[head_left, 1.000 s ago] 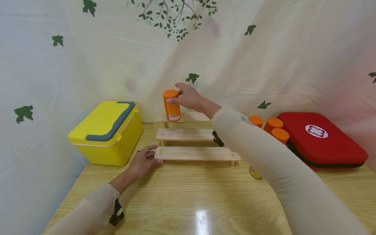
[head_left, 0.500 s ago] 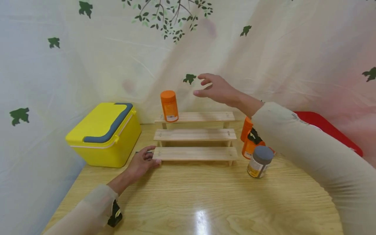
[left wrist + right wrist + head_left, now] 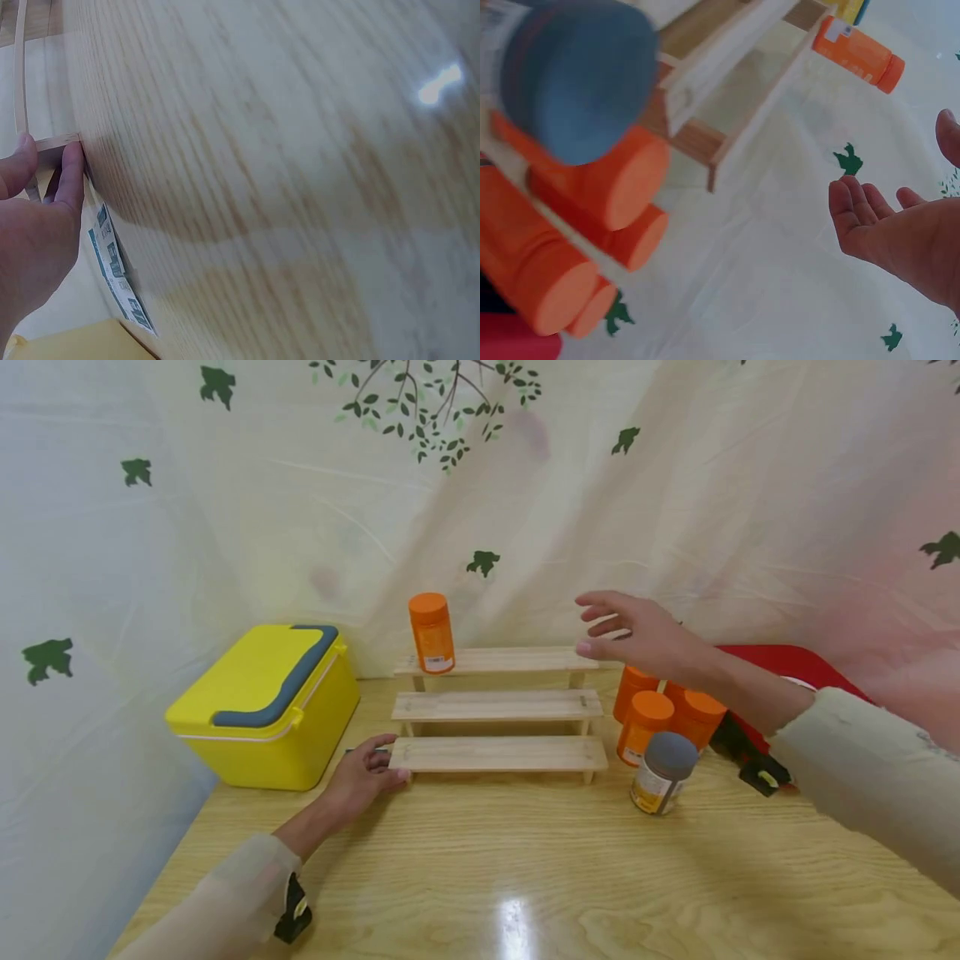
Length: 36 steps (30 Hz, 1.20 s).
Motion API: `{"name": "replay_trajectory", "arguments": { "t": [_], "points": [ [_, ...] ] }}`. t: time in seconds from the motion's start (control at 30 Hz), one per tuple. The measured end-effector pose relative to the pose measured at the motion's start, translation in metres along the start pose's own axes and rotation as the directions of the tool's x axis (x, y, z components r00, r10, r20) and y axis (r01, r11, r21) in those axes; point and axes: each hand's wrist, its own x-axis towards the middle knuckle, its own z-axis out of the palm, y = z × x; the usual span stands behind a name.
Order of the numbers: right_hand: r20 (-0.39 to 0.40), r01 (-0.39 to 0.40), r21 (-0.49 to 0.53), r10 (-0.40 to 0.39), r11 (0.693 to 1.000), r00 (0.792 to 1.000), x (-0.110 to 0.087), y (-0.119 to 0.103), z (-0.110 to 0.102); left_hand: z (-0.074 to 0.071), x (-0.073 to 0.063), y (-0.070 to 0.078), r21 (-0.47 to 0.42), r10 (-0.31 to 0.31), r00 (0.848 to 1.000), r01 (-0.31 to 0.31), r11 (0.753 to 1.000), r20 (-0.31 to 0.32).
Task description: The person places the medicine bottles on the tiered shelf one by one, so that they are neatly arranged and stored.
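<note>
A three-step wooden rack (image 3: 495,752) stands on the table. My left hand (image 3: 360,783) grips the left end of its lowest step; in the left wrist view the thumb and fingers (image 3: 71,176) pinch the wood. On the left of the top step an orange bottle (image 3: 432,635) stands upright. My right hand (image 3: 645,635) holds nothing and hovers past the rack's right end, its fingers loosely bent. Below it several orange bottles (image 3: 647,727) cluster on the table, partly hidden by one another. A jar with a grey lid (image 3: 663,777) stands in front of them.
A yellow box with a blue-grey handle (image 3: 262,710) sits left of the rack. Behind the right arm lies a red case (image 3: 780,660), partly covered. A printed card (image 3: 116,270) lies near my left hand. A patterned cloth (image 3: 300,527) hangs behind the table.
My right hand has let go of the orange bottle on the top step and moved right and down towards the bottle cluster. The left hand keeps its grip on the rack.
</note>
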Motion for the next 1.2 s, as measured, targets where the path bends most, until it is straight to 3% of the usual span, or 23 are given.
{"name": "replay_trajectory", "arguments": {
  "t": [0.2, 0.53, 0.87, 1.2],
  "points": [
    [-0.015, -0.079, -0.007, 0.079, 0.997, 0.997, -0.040, 0.022, -0.006, 0.000, 0.000, 0.001, -0.008, 0.004, 1.000, -0.004, 1.000, 0.003],
    [-0.075, -0.128, -0.122, 0.119, 0.984, 0.990, -0.094, 0.057, -0.012, 0.001, -0.001, 0.001, 0.010, 0.007, 1.000, -0.007, 1.000, 0.000],
    [-0.079, -0.113, -0.134, 0.103, 0.984, 0.992, -0.115, 0.086, 0.003, 0.001, -0.002, 0.000, -0.030, 0.009, 1.000, -0.009, 1.000, 0.008],
    [-0.011, -0.174, 0.004, 0.174, 0.985, 0.985, -0.124, 0.097, 0.025, -0.001, -0.003, 0.000, -0.027, 0.014, 1.000, -0.014, 1.000, 0.014]
  ]
}}
